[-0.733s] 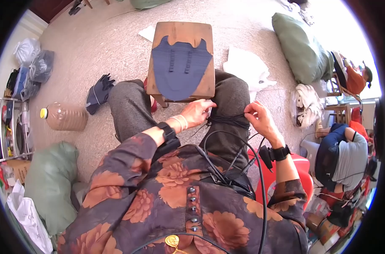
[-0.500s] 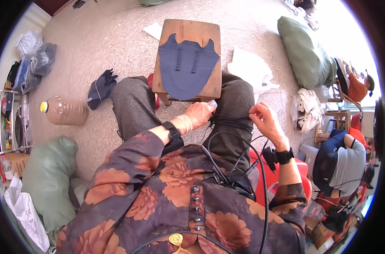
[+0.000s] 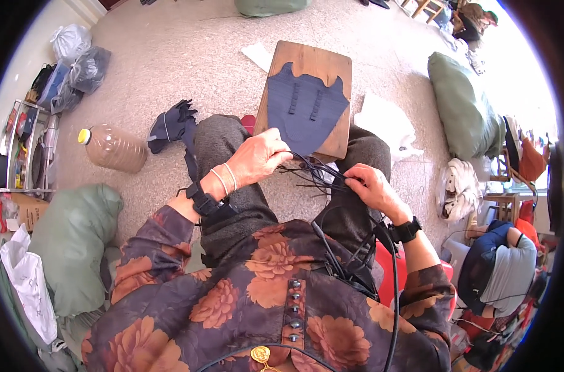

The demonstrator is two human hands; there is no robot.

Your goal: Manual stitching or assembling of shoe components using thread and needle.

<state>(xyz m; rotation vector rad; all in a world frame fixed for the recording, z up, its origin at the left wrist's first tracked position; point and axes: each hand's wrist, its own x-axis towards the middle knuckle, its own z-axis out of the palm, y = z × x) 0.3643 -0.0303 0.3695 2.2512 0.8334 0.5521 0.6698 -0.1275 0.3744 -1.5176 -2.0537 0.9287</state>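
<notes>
A dark blue cut piece (image 3: 310, 105), like a shoe upper with two rows of slits, lies flat on a small wooden stool (image 3: 341, 68) between my knees. Just in front of the stool stretches a loose bundle of thin black cords (image 3: 322, 175). My right hand (image 3: 374, 191) pinches the bundle at its right end, over my right knee. At the other end, beside the stool's near left corner, my left hand (image 3: 262, 156) is closed, thumb against fingers, on a strand of the cords. Its fingertips partly hide the strand.
A tied bundle of dark blue pieces (image 3: 171, 127) and a big plastic bottle with a yellow cap (image 3: 113, 147) are on the floor at left. Stuffed green sacks (image 3: 77, 248) stand at both sides. A white plastic bag (image 3: 387, 127) lies right of the stool. Another person (image 3: 499, 266) bends over at right.
My left hand has moved left and up from beside my right knee to the stool's near corner. The cords, earlier lying across the knee, now stretch between my hands. The view has shifted.
</notes>
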